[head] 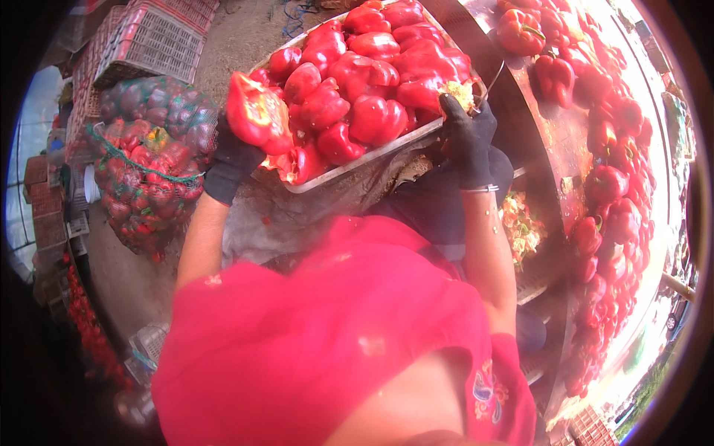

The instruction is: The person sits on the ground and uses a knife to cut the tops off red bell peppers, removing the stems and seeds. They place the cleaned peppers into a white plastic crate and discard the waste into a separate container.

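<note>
My left hand [231, 159], in a black glove, grips a cut-open red bell pepper [251, 114]. The pepper's hollow, pale inside faces up, above the left corner of a shallow crate [368, 156]. My right hand [471, 136], also in a black glove, holds a pale, seedy pepper core [460, 93] at the crate's right corner. From the same hand sticks out a thin metal blade or tool [495, 78]; its handle is hidden. Red bell peppers [368, 78] fill the crate, and a torn pepper piece [298, 167] lies at its near left corner.
To the right, a long raised table [549, 139] carries many whole red peppers [608, 184]. Discarded cores [521, 228] lie in a container below its edge. On the left stand a green mesh sack of peppers [150, 167] and stacked plastic crates [159, 44].
</note>
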A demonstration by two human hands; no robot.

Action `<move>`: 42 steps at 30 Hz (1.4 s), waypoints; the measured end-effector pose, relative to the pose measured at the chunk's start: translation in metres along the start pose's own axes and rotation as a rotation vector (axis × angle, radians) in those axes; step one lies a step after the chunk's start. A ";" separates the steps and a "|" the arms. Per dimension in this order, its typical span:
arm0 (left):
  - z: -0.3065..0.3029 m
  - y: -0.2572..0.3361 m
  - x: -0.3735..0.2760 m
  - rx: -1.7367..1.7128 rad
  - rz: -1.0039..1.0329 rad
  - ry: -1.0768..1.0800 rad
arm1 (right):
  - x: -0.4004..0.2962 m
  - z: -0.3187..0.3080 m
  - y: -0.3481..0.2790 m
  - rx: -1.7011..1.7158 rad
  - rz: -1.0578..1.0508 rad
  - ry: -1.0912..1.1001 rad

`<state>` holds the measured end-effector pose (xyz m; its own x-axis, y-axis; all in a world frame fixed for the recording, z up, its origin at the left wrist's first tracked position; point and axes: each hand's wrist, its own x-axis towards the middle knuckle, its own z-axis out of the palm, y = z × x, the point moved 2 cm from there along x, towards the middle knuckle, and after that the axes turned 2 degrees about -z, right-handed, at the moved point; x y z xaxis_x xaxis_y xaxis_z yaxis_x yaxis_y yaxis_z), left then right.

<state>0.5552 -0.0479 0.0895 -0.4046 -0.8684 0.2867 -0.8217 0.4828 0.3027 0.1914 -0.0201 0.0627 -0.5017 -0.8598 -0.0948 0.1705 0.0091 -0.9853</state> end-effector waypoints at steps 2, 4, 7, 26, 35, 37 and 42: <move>0.061 -0.035 -0.033 0.357 0.171 -0.093 | 0.000 -0.001 0.004 -0.048 0.014 -0.003; 0.085 -0.043 -0.039 0.560 0.391 -0.144 | 0.001 -0.006 0.008 -0.138 0.002 0.006; 0.092 -0.052 -0.030 0.530 0.383 -0.130 | 0.003 -0.007 0.006 -0.031 0.032 0.025; 0.080 -0.047 -0.030 0.044 -0.065 0.095 | -0.010 -0.007 -0.020 0.046 0.197 0.021; 0.067 -0.056 -0.004 0.328 -0.118 -0.392 | -0.017 -0.004 -0.033 -0.009 0.093 -0.041; 0.063 -0.038 -0.026 0.169 -0.107 -0.209 | -0.018 -0.009 -0.039 -0.079 0.115 -0.011; 0.071 0.059 -0.087 0.179 -0.178 -0.251 | -0.024 -0.004 -0.043 -0.069 0.207 -0.035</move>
<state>0.5131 0.0479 0.0181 -0.3167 -0.9485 0.0046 -0.9365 0.3135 0.1570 0.1929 0.0023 0.1071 -0.4325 -0.8531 -0.2919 0.2079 0.2207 -0.9529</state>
